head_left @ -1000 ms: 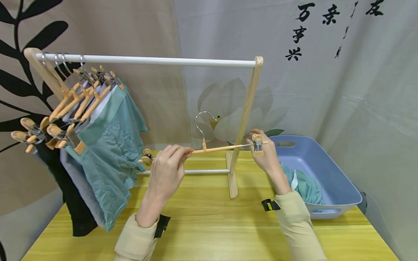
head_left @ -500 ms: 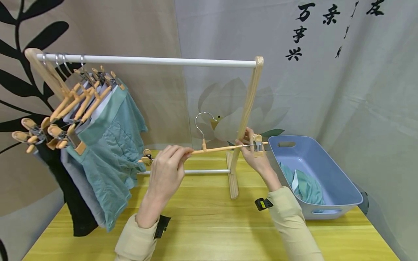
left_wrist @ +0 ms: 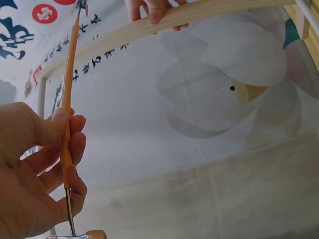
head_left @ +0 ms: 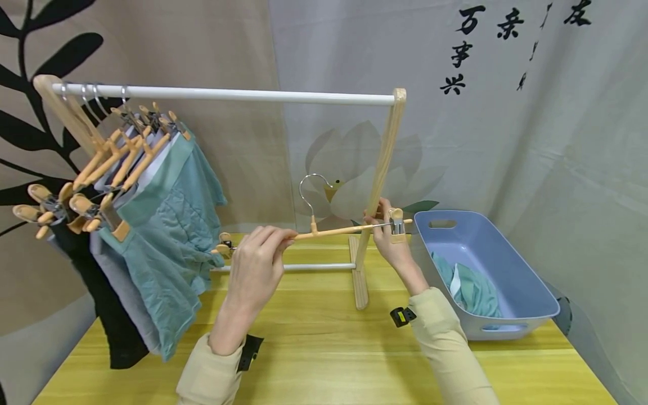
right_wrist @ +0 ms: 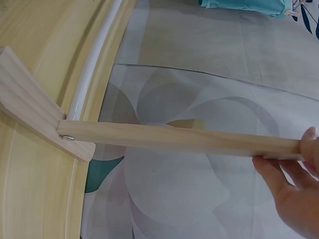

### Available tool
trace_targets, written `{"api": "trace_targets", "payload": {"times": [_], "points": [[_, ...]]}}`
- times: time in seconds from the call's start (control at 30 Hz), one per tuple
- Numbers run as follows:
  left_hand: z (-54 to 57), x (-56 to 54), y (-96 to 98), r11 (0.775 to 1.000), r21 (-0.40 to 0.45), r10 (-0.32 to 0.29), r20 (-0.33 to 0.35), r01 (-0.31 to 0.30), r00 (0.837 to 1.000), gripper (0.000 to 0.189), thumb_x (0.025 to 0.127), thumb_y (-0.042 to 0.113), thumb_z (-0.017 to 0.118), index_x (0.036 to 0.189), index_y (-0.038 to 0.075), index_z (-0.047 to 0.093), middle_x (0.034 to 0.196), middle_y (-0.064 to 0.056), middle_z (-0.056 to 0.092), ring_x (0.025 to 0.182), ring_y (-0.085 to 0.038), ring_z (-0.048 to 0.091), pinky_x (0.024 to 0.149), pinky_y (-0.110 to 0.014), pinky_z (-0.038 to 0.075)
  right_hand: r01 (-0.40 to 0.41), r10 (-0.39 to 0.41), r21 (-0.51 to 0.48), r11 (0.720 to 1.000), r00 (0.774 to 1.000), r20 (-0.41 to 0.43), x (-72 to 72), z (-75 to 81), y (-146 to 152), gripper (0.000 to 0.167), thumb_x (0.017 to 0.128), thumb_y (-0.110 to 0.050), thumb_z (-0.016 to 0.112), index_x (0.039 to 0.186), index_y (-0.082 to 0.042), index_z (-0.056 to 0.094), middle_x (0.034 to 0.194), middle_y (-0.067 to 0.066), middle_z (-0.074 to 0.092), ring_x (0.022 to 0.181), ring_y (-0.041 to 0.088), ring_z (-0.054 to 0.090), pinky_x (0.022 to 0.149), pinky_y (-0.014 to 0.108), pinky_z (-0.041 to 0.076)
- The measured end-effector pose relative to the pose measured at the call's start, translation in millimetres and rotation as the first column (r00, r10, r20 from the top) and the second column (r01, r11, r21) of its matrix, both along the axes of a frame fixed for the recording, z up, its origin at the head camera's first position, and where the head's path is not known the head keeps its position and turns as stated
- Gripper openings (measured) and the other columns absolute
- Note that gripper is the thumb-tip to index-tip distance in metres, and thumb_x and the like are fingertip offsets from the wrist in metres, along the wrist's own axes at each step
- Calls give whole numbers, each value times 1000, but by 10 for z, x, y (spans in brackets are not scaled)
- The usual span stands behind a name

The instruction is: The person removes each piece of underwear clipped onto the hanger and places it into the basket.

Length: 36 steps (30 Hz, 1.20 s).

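Left hand [head_left: 255, 270] pinching the hanger [head_left: 334, 231], hook up, bar near level, in front of the rack [head_left: 228, 94]. Right hand [head_left: 392, 239] grips the rack's right post [head_left: 386, 152], thumb and fingers around it. Blue tub [head_left: 511, 275] at right, teal cloth [head_left: 476, 289] inside. Teal shorts [head_left: 167, 219] hang at rack's left.

The right hand [right_wrist: 295, 196] grips a pale wooden post [right_wrist: 174, 136] bolted to a grooved foot [right_wrist: 32, 102].

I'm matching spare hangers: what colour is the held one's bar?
The hanger's bar is orange-tan; it shows best in the left wrist view.
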<state>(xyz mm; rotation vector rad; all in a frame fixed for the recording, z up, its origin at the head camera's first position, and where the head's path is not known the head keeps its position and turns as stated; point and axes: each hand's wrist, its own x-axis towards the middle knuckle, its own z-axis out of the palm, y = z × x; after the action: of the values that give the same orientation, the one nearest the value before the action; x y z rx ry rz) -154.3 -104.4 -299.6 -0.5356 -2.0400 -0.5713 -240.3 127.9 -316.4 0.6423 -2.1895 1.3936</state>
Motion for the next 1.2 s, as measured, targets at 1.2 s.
{"api": "trace_targets", "payload": {"times": [1.2], "points": [[438,195,-79,928,-91,331,-241,-360,912,26,84,-14,52,92,3,70,82,-13,67,72,-32,58,63,-42,42,109,-107,113,988,994,-21,-279,-259,98,34,93,0,54,126,3,46,105,23,66,99,36,66,76,45,58]]}}
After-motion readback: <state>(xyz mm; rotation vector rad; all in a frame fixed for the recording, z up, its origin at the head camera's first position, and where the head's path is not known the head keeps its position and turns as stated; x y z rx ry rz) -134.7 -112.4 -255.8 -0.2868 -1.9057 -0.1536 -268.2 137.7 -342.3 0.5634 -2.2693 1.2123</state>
